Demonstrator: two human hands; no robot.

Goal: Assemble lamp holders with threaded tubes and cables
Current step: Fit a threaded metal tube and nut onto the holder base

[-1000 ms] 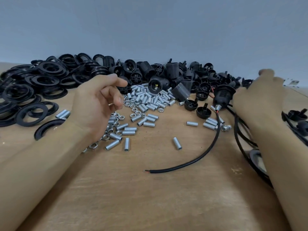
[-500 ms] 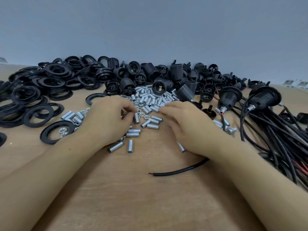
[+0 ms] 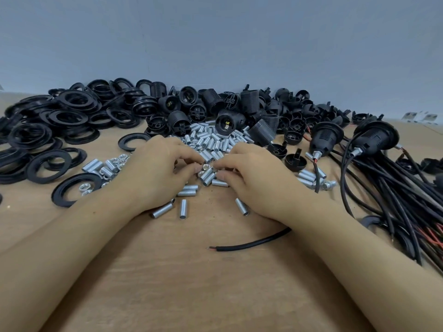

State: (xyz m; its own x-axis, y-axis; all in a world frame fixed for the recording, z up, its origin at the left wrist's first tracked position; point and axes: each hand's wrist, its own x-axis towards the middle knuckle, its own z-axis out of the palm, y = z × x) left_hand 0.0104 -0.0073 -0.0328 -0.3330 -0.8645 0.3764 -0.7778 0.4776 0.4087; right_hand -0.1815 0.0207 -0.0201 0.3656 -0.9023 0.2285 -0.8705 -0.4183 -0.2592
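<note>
Both of my hands meet over a heap of silver threaded tubes [image 3: 215, 140] in the middle of the wooden table [image 3: 191, 283]. My left hand [image 3: 155, 173] has its fingers curled, and their tips pinch a small silver nut [image 3: 205, 167]. My right hand [image 3: 254, 178] pinches a threaded tube [image 3: 208, 176] right beside that nut. Loose black lamp holders [image 3: 225, 121] are piled behind the tubes. Two assembled lamp holders [image 3: 326, 137] with cables lie at the right. A short black cable [image 3: 254, 244] curves across the table under my right forearm.
Black collar rings [image 3: 48, 161] are heaped on the left, with more nuts [image 3: 117, 161] beside them. Black caps [image 3: 296, 160] lie right of my hands. A thick bundle of black cables [image 3: 395, 188] fills the right side. A grey wall stands behind.
My right hand came in from the far right to the tube heap and met my left hand, which dropped down onto the tubes. The view shifted left.
</note>
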